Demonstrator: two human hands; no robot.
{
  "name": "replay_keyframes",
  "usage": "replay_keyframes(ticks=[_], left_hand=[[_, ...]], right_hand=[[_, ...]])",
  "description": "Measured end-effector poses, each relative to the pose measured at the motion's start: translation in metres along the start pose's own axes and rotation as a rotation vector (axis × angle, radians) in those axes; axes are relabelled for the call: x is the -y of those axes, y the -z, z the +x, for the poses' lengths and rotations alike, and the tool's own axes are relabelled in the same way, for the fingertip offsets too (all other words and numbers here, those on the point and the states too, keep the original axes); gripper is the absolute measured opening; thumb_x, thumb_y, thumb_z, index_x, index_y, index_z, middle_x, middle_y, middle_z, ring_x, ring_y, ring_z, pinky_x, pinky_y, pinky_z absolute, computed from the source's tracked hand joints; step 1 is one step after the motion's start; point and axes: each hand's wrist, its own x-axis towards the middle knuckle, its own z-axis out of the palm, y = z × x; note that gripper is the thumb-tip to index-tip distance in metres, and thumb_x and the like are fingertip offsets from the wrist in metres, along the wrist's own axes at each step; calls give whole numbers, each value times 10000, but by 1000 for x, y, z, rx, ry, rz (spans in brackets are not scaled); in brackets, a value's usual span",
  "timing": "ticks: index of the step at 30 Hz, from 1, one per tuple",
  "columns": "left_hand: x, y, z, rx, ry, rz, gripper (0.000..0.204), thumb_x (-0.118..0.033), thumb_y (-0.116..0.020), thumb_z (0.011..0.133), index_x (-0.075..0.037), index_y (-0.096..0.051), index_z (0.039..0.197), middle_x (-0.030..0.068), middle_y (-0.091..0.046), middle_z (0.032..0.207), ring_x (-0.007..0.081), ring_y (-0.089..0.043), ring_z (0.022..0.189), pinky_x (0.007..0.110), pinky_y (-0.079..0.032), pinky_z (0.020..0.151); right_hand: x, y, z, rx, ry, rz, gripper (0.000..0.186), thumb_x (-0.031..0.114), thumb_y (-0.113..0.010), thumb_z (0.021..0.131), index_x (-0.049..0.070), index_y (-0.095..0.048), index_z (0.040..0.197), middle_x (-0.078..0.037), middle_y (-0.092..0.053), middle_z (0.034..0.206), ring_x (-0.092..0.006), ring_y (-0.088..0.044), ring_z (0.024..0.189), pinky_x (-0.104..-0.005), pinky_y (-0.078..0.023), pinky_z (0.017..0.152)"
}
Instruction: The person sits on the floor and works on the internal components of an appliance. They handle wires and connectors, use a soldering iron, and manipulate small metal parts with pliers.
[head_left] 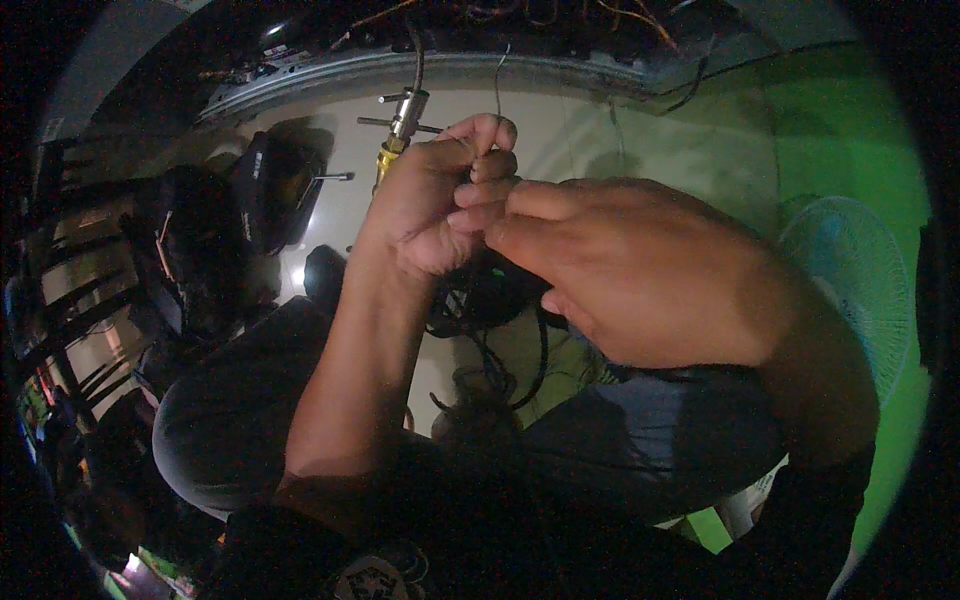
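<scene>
My left hand (430, 205) is closed, its fingers curled round a thin grey wire (498, 90) that rises from them toward the far side. Close against it is my right hand (650, 265), with thumb and fingers pinched together at the left fingers. Whatever the right fingertips grip is hidden behind the hand. Just beyond my left wrist stands a steel clamp-like tool (406, 116) with crossbar handles, joined to a brass fitting (388, 155). A dark hose (417, 60) runs up from the steel part.
Along the far side lies a metal-edged unit (450, 66) with copper-coloured tubes. Black bags (275, 190) stand at the left, near a dark slatted rack (75, 290). Black cable (540, 370) coils below my hands. A round fan (850, 270) stands by the green wall (840, 120).
</scene>
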Motion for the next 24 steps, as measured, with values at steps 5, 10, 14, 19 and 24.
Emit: replay_keyframes(ticks=[5,10,14,19,24], left_hand=[[-1,-4,-3,13,14,20,112,-81,-486,986,9,-552,990,13,-455,691,62,-382,514,189,-266,373],[-1,-3,0,1,-4,27,148,-128,-508,1011,11,-554,989,16,-462,685,63,-380,512,189,-266,374],[-2,-3,-2,44,16,-14,164,-148,-522,1018,10,-559,995,21,-471,686,60,-378,512,189,-273,376],[-1,-6,-3,1,13,-13,166,-151,-520,1021,11,-558,1005,25,-473,687,67,-391,518,194,-290,376],[-1,-8,-3,-5,-1,0,165,-144,-520,1019,13,-564,1000,26,-476,690,71,-397,524,195,-294,376]], right_hand=[[3,1,-1,-13,7,14,544,40,-698,796,-26,-513,1303,-182,-540,1351,-367,-578,1192,-429,-495,988],[4,0,-1,17,-23,41,539,37,-703,788,-22,-522,1292,-180,-545,1346,-370,-587,1172,-431,-504,971],[6,6,0,96,-77,22,543,39,-713,779,-18,-527,1285,-170,-560,1309,-372,-600,1139,-434,-511,956],[7,8,1,169,-143,2,554,48,-720,780,-7,-528,1296,-156,-574,1263,-373,-608,1112,-436,-516,939],[5,4,-1,116,-109,7,568,53,-720,787,3,-523,1318,-147,-576,1260,-370,-610,1107,-434,-514,937]])
